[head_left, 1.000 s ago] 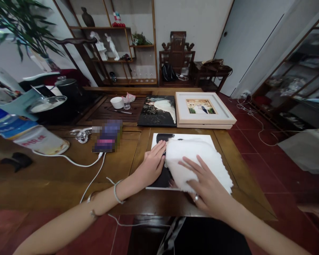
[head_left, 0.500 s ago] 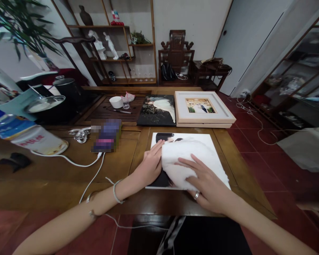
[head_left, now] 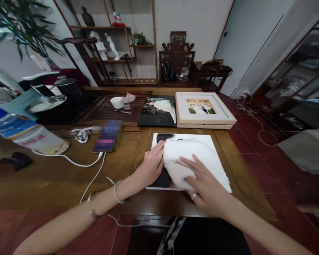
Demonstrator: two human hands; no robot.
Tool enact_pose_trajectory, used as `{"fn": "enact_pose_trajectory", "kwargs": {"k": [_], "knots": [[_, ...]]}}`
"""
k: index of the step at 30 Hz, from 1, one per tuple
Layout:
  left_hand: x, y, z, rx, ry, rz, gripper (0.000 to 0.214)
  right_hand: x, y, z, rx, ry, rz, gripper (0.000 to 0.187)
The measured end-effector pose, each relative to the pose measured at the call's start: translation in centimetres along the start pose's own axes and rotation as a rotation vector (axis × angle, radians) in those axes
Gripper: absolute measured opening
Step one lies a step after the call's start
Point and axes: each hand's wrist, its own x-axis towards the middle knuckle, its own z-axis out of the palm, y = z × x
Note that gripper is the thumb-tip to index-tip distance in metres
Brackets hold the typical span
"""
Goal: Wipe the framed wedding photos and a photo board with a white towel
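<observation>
A large photo print (head_left: 218, 170) lies flat on the wooden table (head_left: 69, 177) in front of me. A white fluffy cloth (head_left: 183, 156) covers much of it. My right hand (head_left: 202, 184) presses flat on the cloth with fingers spread, a ring on one finger. My left hand (head_left: 151, 164) lies flat on the print's left edge, fingers stretched out together, touching the cloth's side. A bracelet sits on my left wrist.
Behind the print lie a dark photo panel (head_left: 158, 110) and a framed photo (head_left: 202, 109). A phone (head_left: 107, 136) with a white cable (head_left: 71, 161), a white cup (head_left: 117, 102), a pot (head_left: 66, 86) and a bag (head_left: 29, 134) sit to the left. Shelves and a chair stand behind.
My right hand slid the cloth leftward and a little nearer across the print, bunching it. My left hand stayed in place on the print's left edge.
</observation>
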Motion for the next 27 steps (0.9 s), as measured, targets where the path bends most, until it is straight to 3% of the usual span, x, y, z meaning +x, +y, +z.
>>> {"fn": "enact_pose_trajectory", "kwargs": {"k": [5,8,12,21,24,27], "knots": [[-0.3,-0.8,0.2,-0.028,-0.006,0.036,0.06,-2.3,-3.7,-0.1,0.065,-0.099,-0.04,0.016],[-0.4,-1.0,0.2,-0.025,0.003,0.058,0.062,-2.9,-4.3,-0.4,0.095,-0.125,-0.066,0.013],[-0.2,-0.6,0.2,-0.002,-0.004,0.018,0.057,-2.2,-2.5,-1.0,0.072,-0.107,-0.052,0.02],[0.1,-0.3,0.7,0.002,0.084,0.002,0.044,1.9,5.7,-1.4,-0.157,0.128,0.186,0.029],[0.1,-0.1,0.3,-0.088,0.135,-0.02,0.044,2.9,5.3,-0.4,-0.184,0.119,0.227,0.03],[0.2,0.3,-0.4,-0.179,0.249,-0.036,0.045,3.1,2.9,0.5,-0.101,0.015,0.075,0.028]]}}
